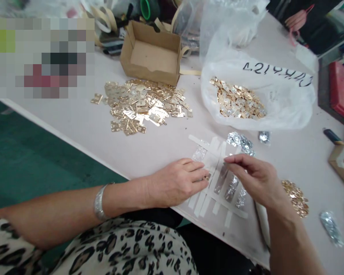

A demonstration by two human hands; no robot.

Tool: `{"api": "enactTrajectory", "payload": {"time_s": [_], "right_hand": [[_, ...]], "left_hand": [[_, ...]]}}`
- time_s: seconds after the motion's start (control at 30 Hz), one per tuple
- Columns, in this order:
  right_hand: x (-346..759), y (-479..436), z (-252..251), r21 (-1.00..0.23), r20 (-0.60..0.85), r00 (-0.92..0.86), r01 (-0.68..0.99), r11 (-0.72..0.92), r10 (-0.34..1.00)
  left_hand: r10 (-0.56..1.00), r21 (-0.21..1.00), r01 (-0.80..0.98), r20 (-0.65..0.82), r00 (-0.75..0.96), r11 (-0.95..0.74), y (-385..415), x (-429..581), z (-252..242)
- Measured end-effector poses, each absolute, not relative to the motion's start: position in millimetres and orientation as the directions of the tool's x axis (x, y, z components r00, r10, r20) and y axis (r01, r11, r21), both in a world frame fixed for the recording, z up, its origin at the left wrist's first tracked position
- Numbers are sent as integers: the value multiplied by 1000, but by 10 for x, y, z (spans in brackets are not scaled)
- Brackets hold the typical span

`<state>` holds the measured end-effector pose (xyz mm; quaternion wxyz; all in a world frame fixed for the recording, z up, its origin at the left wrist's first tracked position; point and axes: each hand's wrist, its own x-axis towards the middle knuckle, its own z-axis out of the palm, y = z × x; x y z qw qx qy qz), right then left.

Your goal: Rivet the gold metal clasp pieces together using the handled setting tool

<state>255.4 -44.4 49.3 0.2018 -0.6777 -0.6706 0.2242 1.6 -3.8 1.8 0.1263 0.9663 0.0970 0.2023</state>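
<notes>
Right of centre, a small gold piece (206, 177), probably light, stiff and slippery, best pinched by its edges, sits under the half-curled left hand (180, 181), while the right hand (255, 177) has thumb and forefinger nearly together, either's grip impossible to tell.

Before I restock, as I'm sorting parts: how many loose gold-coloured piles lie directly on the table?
2: a large pile in front of the open cardboard box, and a smaller pile beside the right hand. Others may be hidden.
</notes>
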Motion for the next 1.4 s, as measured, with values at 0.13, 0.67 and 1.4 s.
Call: {"api": "enactTrajectory", "payload": {"time_s": [0.13, 0.67, 1.4], "right_hand": [[2266, -645, 478, -683, -102, -111, 730, 11, 989], [1982, -653, 477, -530, -234, 38, 833, -160, 971], [2565, -1747, 436, -749, 207, 854, 452, -484, 477]], "left_hand": [[241, 275, 138, 388, 890, -952, -45, 23, 23], [240, 237, 154, 394, 887, -959, -72, 18, -53], [182, 216, 118, 304, 935, -969, -36, 28, 109]]}}
